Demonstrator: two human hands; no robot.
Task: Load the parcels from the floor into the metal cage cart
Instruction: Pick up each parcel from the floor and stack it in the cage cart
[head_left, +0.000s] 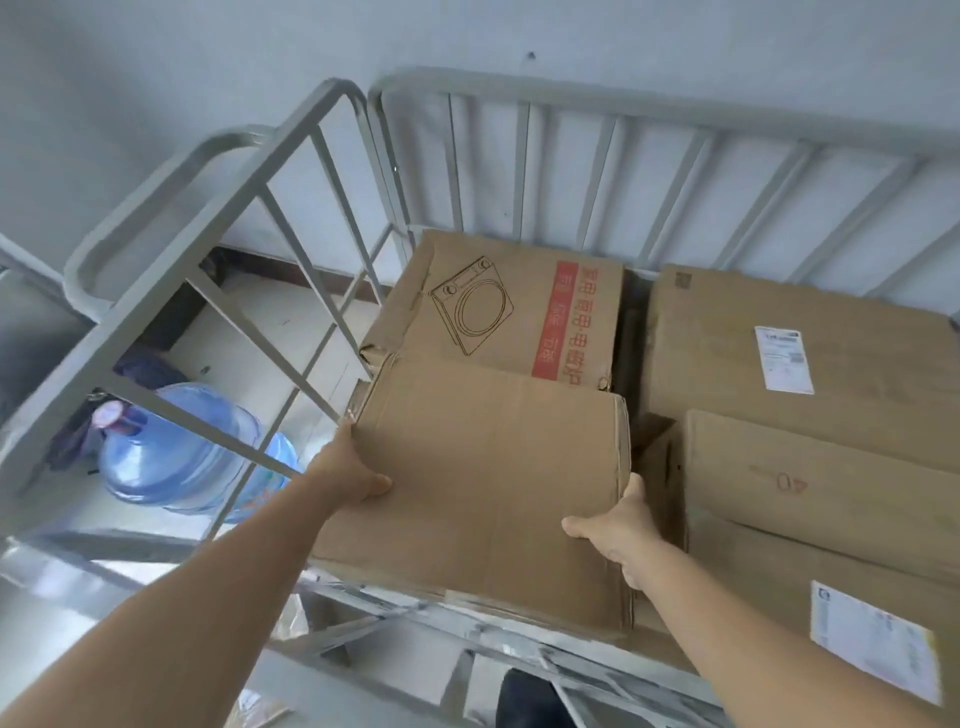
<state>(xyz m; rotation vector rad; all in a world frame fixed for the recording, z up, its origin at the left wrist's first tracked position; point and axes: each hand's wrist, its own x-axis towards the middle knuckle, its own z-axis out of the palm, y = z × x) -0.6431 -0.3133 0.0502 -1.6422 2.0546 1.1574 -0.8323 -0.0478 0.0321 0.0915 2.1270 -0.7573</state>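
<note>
A plain brown cardboard parcel (488, 483) sits in the front left corner of the grey metal cage cart (291, 171). My left hand (353, 462) grips its left edge, thumb on top. My right hand (618, 530) grips its right edge, thumb on the top face. Behind it lies a box printed with a washing machine and a red strip (519, 306). On the right of the cart are a large box with a white label (779, 364), a box marked "40" (810, 478) and a lower box with a label (857, 623).
The cart's barred side (249, 291) stands close to my left arm and the rear bars (675, 182) back onto a white wall. Outside on the floor lies a blue water jug (182, 447). The front rail (467, 623) runs below the parcel.
</note>
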